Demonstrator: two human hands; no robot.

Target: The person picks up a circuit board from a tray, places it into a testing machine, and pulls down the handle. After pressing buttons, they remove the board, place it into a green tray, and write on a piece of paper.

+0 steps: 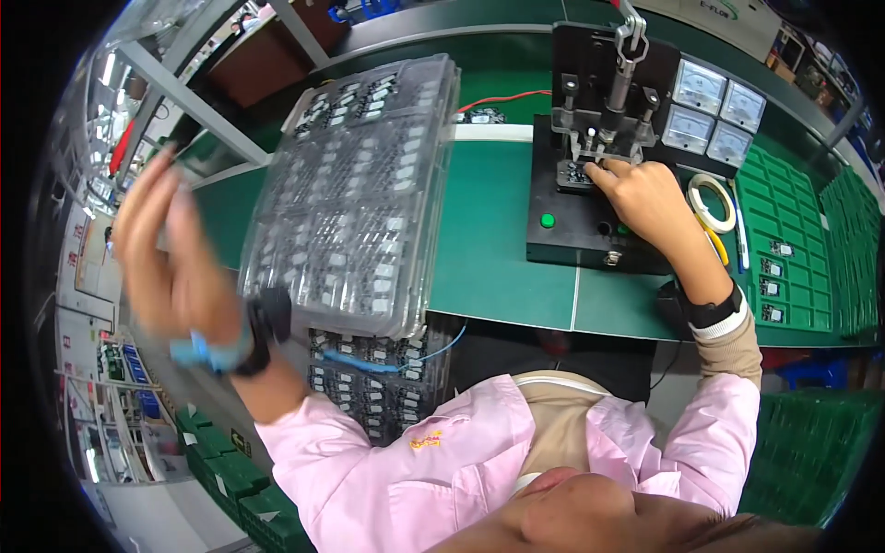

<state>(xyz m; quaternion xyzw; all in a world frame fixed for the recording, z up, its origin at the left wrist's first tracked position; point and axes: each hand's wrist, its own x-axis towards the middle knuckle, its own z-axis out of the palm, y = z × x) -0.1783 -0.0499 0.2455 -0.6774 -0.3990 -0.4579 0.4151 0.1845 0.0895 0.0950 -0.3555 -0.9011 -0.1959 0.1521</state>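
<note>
My right hand (638, 195) is at the black test fixture (590, 226), its fingers curled and the fingertips closed on a small circuit board (576, 175) in the nest under the clear press plate (604, 152). Part of that board is hidden by the fingers. Above it stands the metal toggle clamp (624, 74). My left hand (175, 249) is raised off to the left, smeared by motion, with its fingers stretched out and nothing seen in them. It wears a blue wrist strap (210, 352). Closest to it is a stack of clear plastic trays (355, 194) filled with small boards.
Four-dial panel meters (710, 115) stand right of the fixture. Beside them lie a tape roll (713, 205) and yellow-handled tool (716, 245). A green compartment tray (797, 240) holds several boards. More filled trays (369, 382) sit below the table edge; a metal frame post (198, 101) rises at left.
</note>
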